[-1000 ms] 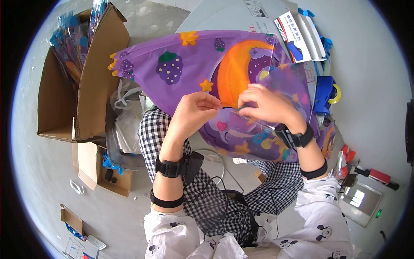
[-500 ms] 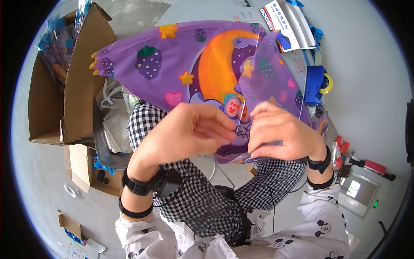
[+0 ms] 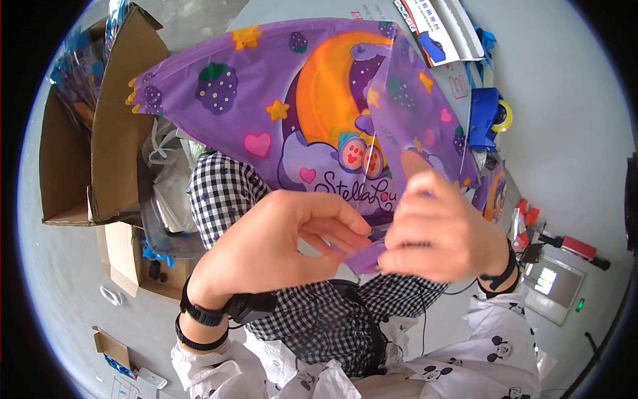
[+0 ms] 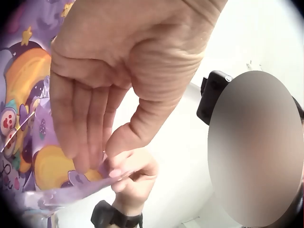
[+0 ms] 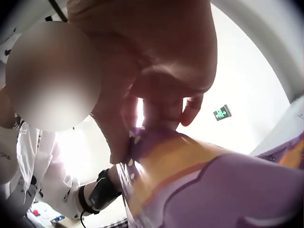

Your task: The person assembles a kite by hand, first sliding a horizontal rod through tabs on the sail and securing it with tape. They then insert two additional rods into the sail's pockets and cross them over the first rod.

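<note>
A purple kite sail (image 3: 252, 86) with an orange moon, stars, berries and "StellaLou" lettering spreads over the table edge and the person's lap. Its right side folds over, and a thin white rod (image 3: 371, 163) runs along the fold. The right hand (image 3: 445, 233), blurred in the head view, pinches the sail's near edge; the right wrist view shows the film (image 5: 190, 152) gathered between thumb and fingers. Close beside it, the left hand (image 3: 282, 239) has loosely bent fingers at that edge. In the left wrist view, a gap shows between the left thumb (image 4: 126, 140) and fingers.
On the left stands a tall cardboard box (image 3: 126, 126) holding several wrapped packs (image 3: 76, 76). A clear plastic bag (image 3: 169, 193) lies beside it. At the right are a blue tape dispenser (image 3: 482, 120) and its white carton (image 3: 445, 30). Below sits a smaller open carton (image 3: 119, 256).
Both hands have come from the middle of the sail down to its near edge. The sail's moon and lettering, partly covered before, now show, and the view has shifted a little.
</note>
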{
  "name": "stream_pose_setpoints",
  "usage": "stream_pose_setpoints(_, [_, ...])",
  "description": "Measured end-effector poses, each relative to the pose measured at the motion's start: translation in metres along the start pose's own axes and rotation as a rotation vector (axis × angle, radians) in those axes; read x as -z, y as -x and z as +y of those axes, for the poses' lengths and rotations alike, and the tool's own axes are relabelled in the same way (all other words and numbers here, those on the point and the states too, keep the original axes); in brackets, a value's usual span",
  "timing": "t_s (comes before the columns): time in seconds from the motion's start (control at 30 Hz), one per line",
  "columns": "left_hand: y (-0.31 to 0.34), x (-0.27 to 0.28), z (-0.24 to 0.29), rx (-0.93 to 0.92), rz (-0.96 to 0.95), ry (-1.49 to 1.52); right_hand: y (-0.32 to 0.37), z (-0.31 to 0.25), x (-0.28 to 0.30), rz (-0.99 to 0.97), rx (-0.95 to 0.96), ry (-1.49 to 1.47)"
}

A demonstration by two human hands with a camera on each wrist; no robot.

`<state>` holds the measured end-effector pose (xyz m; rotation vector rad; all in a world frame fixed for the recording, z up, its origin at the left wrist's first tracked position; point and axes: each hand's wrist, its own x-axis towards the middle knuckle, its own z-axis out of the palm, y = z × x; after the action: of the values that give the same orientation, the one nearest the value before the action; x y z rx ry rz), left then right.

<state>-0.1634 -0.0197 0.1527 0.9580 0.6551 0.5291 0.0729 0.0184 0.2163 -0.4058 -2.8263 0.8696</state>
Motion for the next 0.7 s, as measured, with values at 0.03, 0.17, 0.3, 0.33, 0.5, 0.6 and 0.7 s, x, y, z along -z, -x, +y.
stream_pose_setpoints(0.03, [0.004,-0.001,0.002,-0.007,-0.001,0.036,-0.001,-0.008,0.004,-0.013,0.036,0.042])
stream_pose_setpoints(0.17, [0.013,-0.01,0.006,-0.017,-0.01,0.022,0.007,-0.029,0.009,-0.015,0.105,0.099])
stream_pose_setpoints(0.3, [0.021,-0.019,0.004,-0.054,-0.026,-0.028,0.013,-0.039,0.008,0.005,0.107,0.097])
stream_pose_setpoints(0.33, [0.021,-0.02,0.003,-0.077,-0.027,-0.07,0.013,-0.039,0.009,0.004,0.113,0.103])
stream_pose_setpoints(0.5, [0.02,-0.021,0.006,-0.127,-0.081,-0.194,0.013,-0.041,0.005,0.031,0.074,-0.003])
stream_pose_setpoints(0.6, [0.018,-0.02,0.009,-0.145,-0.114,-0.215,0.012,-0.038,0.004,0.027,0.066,-0.03])
stream_pose_setpoints(0.7, [0.018,-0.022,0.006,-0.142,-0.086,-0.204,0.011,-0.037,0.005,0.02,0.05,-0.038])
